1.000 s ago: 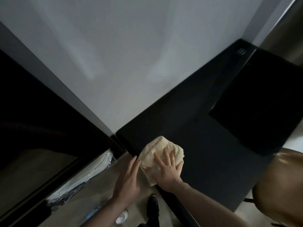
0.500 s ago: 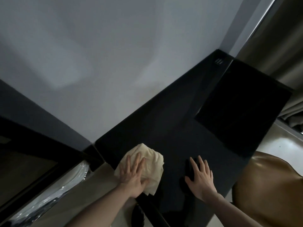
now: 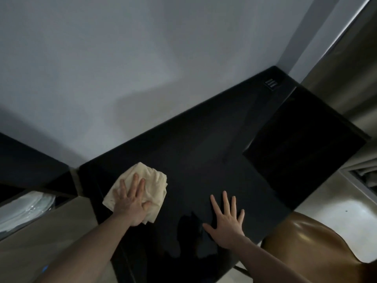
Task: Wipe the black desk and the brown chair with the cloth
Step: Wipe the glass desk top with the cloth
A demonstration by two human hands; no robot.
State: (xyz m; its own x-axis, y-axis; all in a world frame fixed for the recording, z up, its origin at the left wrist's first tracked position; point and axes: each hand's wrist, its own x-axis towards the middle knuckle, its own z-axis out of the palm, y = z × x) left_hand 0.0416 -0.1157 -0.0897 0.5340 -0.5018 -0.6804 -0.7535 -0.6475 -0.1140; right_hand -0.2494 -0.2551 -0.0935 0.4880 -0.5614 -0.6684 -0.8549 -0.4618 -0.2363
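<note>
A crumpled cream cloth [image 3: 152,178] lies on the left end of the black desk [image 3: 200,152]. My left hand [image 3: 131,199] presses flat on the cloth, fingers straight and spread. My right hand [image 3: 226,219] rests flat on the bare desk top nearer the front edge, fingers spread, holding nothing. The brown chair [image 3: 314,248] with a glossy seat stands at the desk's lower right, partly under its edge.
A grey wall [image 3: 142,68] runs behind the desk. A darker black panel [image 3: 306,148] covers the desk's right part, with a small vent [image 3: 271,83] at the far corner. A clear plastic-wrapped item [image 3: 26,209] lies at the left. Curtains [image 3: 350,74] hang at the right.
The cloth passed from under my right hand to under my left. My right hand moved right onto the bare desk. The view shifted right, showing more of the chair.
</note>
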